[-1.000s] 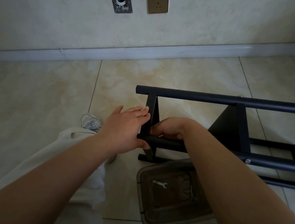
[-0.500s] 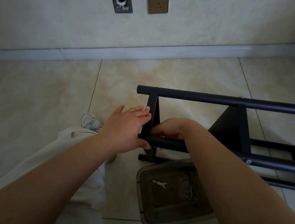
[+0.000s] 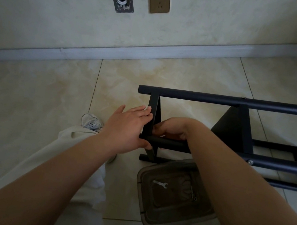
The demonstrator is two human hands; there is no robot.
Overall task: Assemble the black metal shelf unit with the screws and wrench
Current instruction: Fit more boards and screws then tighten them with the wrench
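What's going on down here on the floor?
A person is putting together a black metal shelf frame lying on its side on the tiles. The left hand steadies the end crossbar with straight fingers; the right hand works inside that corner. A small wrench lies unused in the plastic tray.

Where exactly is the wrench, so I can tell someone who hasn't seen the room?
Find the black metal shelf unit lying on its side on the tiled floor. Just in front of its near end sits a translucent brown plastic bin. The wrench lies flat in it: small, silvery, open-jawed, left of a thin metal rod.
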